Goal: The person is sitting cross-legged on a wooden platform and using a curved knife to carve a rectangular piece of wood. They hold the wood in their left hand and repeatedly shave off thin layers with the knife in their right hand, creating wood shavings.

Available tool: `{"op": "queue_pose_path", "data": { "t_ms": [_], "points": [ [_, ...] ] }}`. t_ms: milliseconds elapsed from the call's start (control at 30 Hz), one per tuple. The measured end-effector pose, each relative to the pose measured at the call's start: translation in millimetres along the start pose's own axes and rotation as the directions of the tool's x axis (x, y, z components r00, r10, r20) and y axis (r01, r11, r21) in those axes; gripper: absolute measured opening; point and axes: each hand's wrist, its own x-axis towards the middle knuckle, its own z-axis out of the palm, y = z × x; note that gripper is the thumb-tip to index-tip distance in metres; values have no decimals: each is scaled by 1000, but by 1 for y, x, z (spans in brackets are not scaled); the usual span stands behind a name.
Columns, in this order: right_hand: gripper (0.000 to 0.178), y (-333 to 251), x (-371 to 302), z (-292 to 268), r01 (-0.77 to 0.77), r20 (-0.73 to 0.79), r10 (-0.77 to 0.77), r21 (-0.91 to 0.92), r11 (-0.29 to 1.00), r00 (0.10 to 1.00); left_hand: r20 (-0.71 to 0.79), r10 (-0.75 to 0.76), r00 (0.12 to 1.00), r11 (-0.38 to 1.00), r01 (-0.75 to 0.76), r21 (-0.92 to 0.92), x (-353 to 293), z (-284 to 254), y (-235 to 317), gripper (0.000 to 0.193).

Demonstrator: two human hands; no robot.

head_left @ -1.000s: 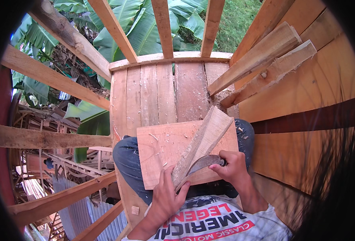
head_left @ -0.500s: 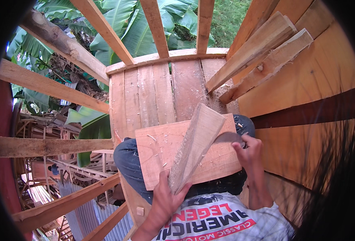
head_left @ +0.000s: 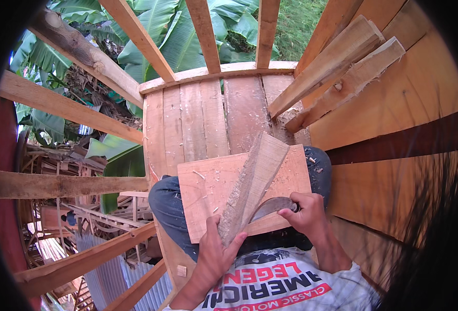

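Note:
My left hand is wrapped round the lower end of a wedge-shaped wood block. The block slants up and away to the right above a flat wooden board lying across my lap. In my right hand is the handle of a curved knife, sickle-like, with a dark blade. Its tip comes close to the block's right side near my left thumb; whether it touches, I cannot tell. Small wood shavings are scattered on the board.
Two rough wood pieces lean against the plank wall at the right. A slatted railing runs along the left and far sides, with banana leaves beyond. Shavings dot the plank floor.
My right hand with the curved knife has moved down and toward me, from the block's upper right side to near its lower part. My left hand keeps its hold.

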Motion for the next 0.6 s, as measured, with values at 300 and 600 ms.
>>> {"op": "queue_pose_path", "data": {
  "t_ms": [300, 600],
  "points": [
    [62, -5, 10, -10, -33, -39, 24, -269, 962, 999, -29, 12, 1000, 999, -11, 33, -8, 5, 1, 61],
    [57, 6, 10, -46, -249, -120, 225, -255, 934, 967, 15, -119, 993, 993, 119, 19, -29, 13, -24, 59]
  ]
}}
